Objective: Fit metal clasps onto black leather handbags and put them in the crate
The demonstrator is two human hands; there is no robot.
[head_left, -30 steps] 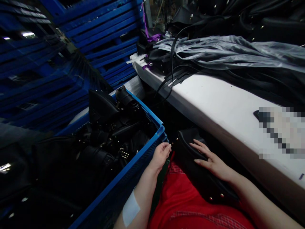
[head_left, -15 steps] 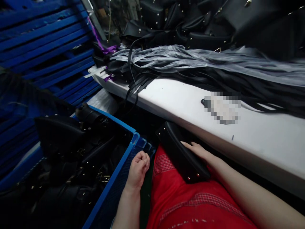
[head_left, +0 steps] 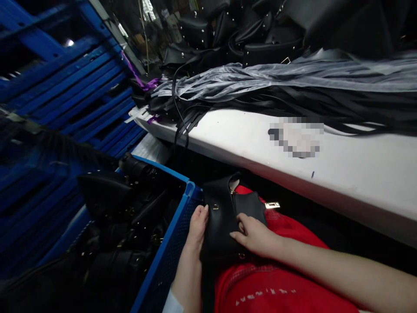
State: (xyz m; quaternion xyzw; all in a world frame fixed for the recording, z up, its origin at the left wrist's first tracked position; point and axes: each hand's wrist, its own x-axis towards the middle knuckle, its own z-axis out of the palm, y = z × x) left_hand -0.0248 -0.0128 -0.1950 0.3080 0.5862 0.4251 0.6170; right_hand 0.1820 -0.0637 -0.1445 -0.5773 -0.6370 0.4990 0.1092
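Observation:
A small black handbag [head_left: 221, 219] with a flap and a gold clasp [head_left: 272, 204] lies on my lap, over red cloth [head_left: 276, 278]. My left hand [head_left: 197, 226] rests against the bag's left side, fingers together and stretched along it. My right hand [head_left: 252, 234] lies on the bag's front just below the flap, fingers curled and pressing on it. Both hands hold the bag between them.
A blue plastic crate [head_left: 169, 243] full of black bags stands at my left knee. A white table [head_left: 342, 174] runs ahead, with grey and black straps [head_left: 276, 87] and more black bags [head_left: 247, 34] piled at its back. Blue pallets [head_left: 74, 95] are stacked on the left.
The bag has been turned on my lap so its flap and clasp face up. My left hand has come off the crate's edge onto the bag; my right hand has shifted onto its front.

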